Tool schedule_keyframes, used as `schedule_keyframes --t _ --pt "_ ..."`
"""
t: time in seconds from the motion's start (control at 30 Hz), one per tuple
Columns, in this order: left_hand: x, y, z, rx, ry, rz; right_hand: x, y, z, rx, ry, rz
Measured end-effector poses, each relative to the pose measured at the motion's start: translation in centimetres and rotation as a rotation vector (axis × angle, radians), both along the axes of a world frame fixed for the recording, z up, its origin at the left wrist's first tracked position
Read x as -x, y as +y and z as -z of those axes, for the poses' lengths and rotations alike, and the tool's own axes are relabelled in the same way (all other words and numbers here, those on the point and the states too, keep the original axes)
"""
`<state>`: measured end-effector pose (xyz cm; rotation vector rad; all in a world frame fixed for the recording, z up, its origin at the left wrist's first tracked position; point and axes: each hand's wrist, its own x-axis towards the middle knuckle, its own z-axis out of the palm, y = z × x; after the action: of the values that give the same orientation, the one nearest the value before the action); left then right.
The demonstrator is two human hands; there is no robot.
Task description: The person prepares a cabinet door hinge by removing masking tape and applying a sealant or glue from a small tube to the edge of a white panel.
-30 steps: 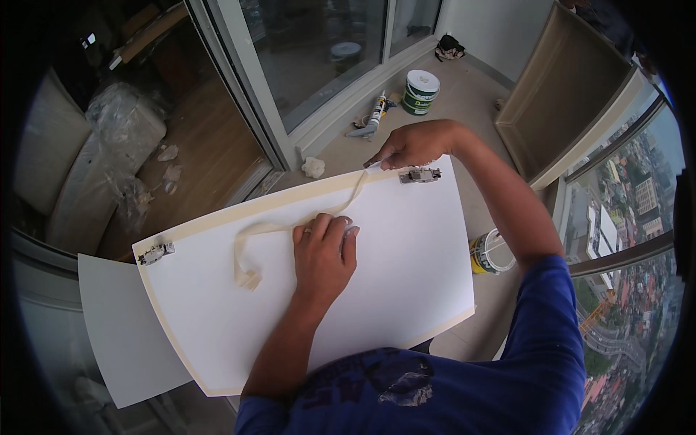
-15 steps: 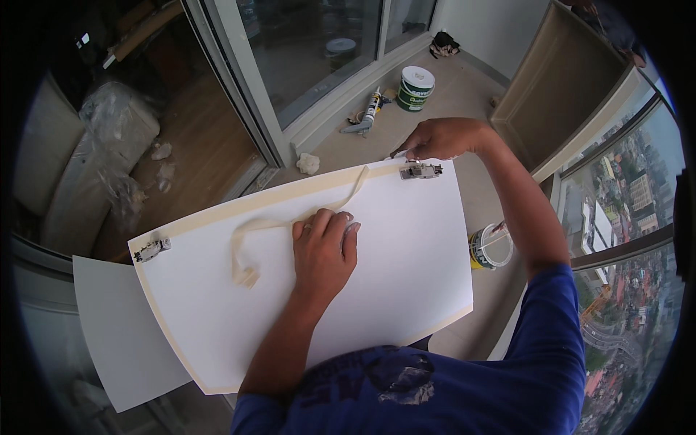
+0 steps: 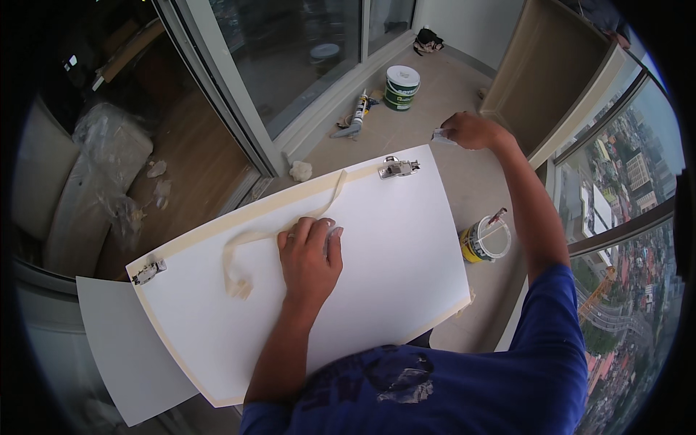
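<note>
A white cabinet door panel (image 3: 391, 254) lies in front of me, with tan masking tape along its far edge. Metal hinges sit at its far right (image 3: 399, 168) and far left (image 3: 149, 272) corners. A loose strip of tape (image 3: 243, 238) curls across the white face. On the panel beside that strip rests my left hand (image 3: 310, 255), fingers bent around a small pale wad (image 3: 333, 232), its kind unclear. Past the far right corner, my right hand (image 3: 475, 132) is raised off the panel, pinching a small whitish, cloth-like piece (image 3: 442, 136).
A paint can with a brush (image 3: 487, 239) stands right of the panel. Farther off are a lidded bucket (image 3: 402, 87), a caulking gun (image 3: 355, 119) and a crumpled white wad (image 3: 301, 171). Another pale panel (image 3: 130, 348) lies at left. A brown cabinet frame (image 3: 544, 65) leans by the window.
My right hand has lifted away from the far right edge, moving right with the whitish piece. My left hand stays on the panel. The view has shifted slightly.
</note>
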<state>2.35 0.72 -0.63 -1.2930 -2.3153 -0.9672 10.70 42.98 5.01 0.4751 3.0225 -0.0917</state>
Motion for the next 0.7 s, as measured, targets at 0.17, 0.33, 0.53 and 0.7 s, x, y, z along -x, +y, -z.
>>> schedule_keyframes --t 0.17,0.33,0.53,0.7 --pt "-0.3 0.2 -0.7 0.009 -0.112 0.048 -1.2 -5.2 -1.5 0.875 0.753 0.288" --pt "-0.3 1.9 -3.3 0.039 -0.044 0.137 1.5 -11.0 1.3 1.657 1.477 0.081" --pt "3.0 7.2 -4.8 0.177 0.126 0.245 3.5 -14.7 5.7 1.791 1.620 0.108" --pt "4.5 12.1 -3.2 0.323 0.242 0.364 3.3 -16.3 7.4 1.773 1.638 0.174"
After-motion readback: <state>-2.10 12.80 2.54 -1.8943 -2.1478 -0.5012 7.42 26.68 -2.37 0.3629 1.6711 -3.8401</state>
